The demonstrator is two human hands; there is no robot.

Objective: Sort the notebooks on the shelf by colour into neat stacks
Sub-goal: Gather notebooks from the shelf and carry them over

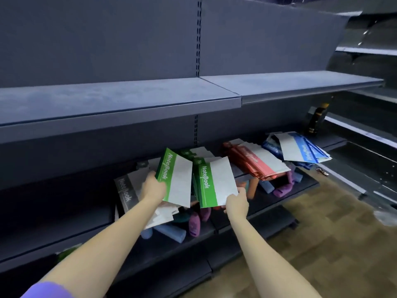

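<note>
On the lower shelf (279,191), just below the bare upper shelf (120,104), you have the sorting well under way; your left hand (153,187) grips one green notebook (175,176) by its lower edge, tilted up, and your right hand (236,202) pinches the near corner of a second green notebook (216,184) lying on the green pile (194,157). To the right of that pile the red stack (257,163) and, further right, the blue stack (300,150) look gathered but fanned and untidy; to its left a grey notebook (126,191) leans apart. I judge the colours mostly separated; squaring the stacks is left. The coloured bottles (194,225) beneath hide what the piles rest on; the dark bottle (315,121) far right is too dim to identify.
</note>
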